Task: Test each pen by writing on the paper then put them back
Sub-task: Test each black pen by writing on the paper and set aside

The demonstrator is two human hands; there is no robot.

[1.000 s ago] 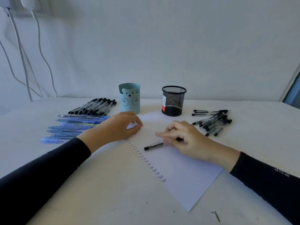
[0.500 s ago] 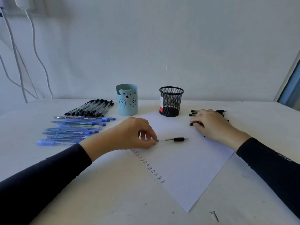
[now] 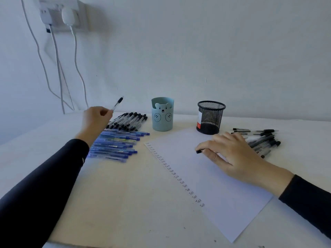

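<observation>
1. At the far left, above the table [image 3: 125, 203], your left hand [image 3: 97, 120] pinches a clear pen [image 3: 117, 103] between the thumb and curled fingers. The pen is in the air and a little blurred, with its black cap pointing up and to the right.
2. Just below and to the right of this hand lies the row of black-capped pens [image 3: 129, 120]. They lie side by side, slanted in nearly the same direction as the pen you hold. I judge this is the place to put it back. Your left hand is much nearer to it than the right, so you need only lower the pen beside the row, with its long axis parallel to the others.
3. Nearer to you, the blue pens [image 3: 116, 142] make a second row.
4. In the middle stand the bear cup [image 3: 162, 114] and the mesh cup [image 3: 211, 117].
5. On the paper [image 3: 223, 194], which has a column of written words along its left edge, your right hand [image 3: 231, 154] curls its fingers over another pen [image 3: 198, 151]. Only its dark end shows, pointing left.
6. At the far right, the loose pile of pens [image 3: 263, 140] lies just behind that hand.
</observation>
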